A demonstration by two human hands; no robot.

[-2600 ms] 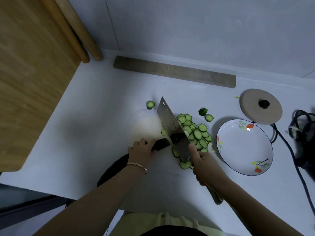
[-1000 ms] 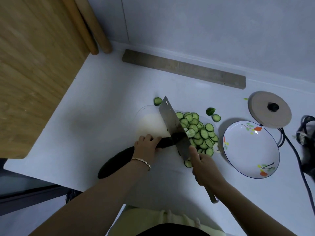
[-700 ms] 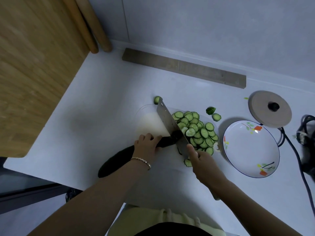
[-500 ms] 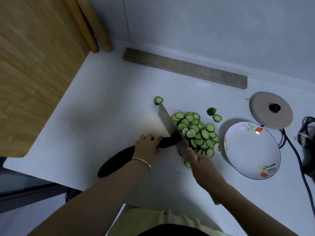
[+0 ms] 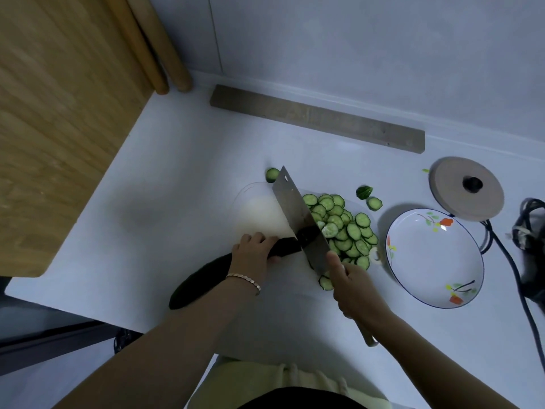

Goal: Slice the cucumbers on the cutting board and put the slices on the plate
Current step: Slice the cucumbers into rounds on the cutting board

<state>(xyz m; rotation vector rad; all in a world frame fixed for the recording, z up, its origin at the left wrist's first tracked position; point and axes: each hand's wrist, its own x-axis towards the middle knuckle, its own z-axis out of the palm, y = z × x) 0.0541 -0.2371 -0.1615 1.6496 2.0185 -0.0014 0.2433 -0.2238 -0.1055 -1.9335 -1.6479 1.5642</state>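
- Gripping the dark, smooth-skinned cucumber (image 5: pixel 206 278) with curled fingers, the left hand (image 5: pixel 253 255) pinned it down on the pale cutting board (image 5: pixel 259 208). A thin beaded bracelet (image 5: pixel 244 280) sat at that wrist.
- The cucumber lay slantwise, its rounded end pointing near-left and its cut end meeting the blade.
- The right hand (image 5: pixel 354 287) was wrapped around the handle of a broad rectangular steel cleaver (image 5: pixel 298 214), with the thumb pressed on the flat of the blade. The handle's butt stuck out near the wrist.
- The blade stood tilted with its edge down at the cucumber's cut end. A small hole showed in its far corner.
- Thin round slices (image 5: pixel 345 228), pale green with dark scalloped rims, were heaped in overlapping layers on the board just right of the blade.
- One stray slice (image 5: pixel 272 174) lay at the board's far edge. Another slice (image 5: pixel 374 203) and a dark end piece (image 5: pixel 364 191) lay far-right of the heap.
- A shallow glossy white plate (image 5: pixel 433 258) with a thin blue rim and painted orange flowers sat just right of the board.
- Beyond the plate lay a flat round tan lid (image 5: pixel 466 188) with a black knob, and a black cable (image 5: pixel 513 270) ran along the right.
- A weathered grey wooden strip (image 5: pixel 318 119) lay along the far wall, and two wooden rods (image 5: pixel 159 42) leaned at far left.
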